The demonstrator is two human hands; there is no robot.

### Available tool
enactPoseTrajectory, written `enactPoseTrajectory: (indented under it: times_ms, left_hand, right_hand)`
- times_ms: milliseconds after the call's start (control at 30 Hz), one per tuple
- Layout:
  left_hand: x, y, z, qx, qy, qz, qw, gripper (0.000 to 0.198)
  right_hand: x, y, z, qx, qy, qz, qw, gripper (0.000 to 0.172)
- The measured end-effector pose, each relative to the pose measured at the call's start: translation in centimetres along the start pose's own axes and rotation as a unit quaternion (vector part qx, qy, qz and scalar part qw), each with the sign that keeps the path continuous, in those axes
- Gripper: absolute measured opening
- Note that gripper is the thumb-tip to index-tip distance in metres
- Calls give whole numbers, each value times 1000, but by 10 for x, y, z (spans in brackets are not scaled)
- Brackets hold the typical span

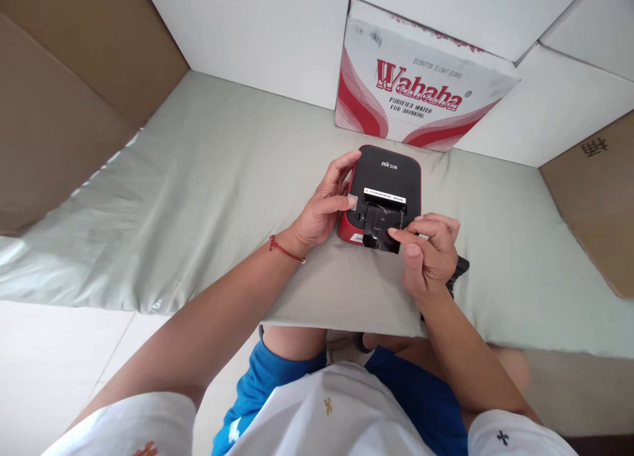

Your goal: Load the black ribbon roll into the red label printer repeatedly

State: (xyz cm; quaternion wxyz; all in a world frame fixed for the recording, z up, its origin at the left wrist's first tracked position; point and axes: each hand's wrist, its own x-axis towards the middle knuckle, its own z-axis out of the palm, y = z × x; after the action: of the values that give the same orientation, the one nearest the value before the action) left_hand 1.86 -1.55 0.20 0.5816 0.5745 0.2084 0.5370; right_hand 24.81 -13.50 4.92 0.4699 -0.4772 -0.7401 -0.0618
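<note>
A flat black device (384, 175) with red sides and rounded corners lies on the covered surface; I cannot tell its exact kind. A white warning strip (385, 195) crosses its top, above a glossy black flap (379, 228) that reaches past the near edge. My left hand (324, 208) grips the device's left side, fingers along the edge and thumb on top by a small clear patch. My right hand (428, 248) rests its index fingertip on the flap, thumb apart and the other fingers loosely bent. Behind that wrist, a black plug-like piece (460, 267) is partly hidden.
A pale green-grey cover (163, 198) drapes the work surface. Behind the device stands a white and red Wahaha water carton (421, 92), among white boxes (257, 33). Brown cardboard (74, 99) borders the left, and another brown carton (599, 198) stands at the right.
</note>
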Motion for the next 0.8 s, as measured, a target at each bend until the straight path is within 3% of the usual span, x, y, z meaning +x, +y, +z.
enactPoseTrajectory:
  times_ms: [233,467,667,800]
  left_hand:
    - [8,-12,4,-24,4,0,1000,85]
    - [14,-21,6,-25,8,5,1000,81]
    - [15,-23,14,-72,4,-5,997,82]
    - [13,-17,23,-111,32,-5,993,81]
  right_hand:
    - [5,5,1,10,1,-6,1000,54]
    - [6,9,0,-13,-49,45,998,73]
    - [12,10,0,34,0,-42,999,47]
    - [13,17,3,38,29,-87,995,43]
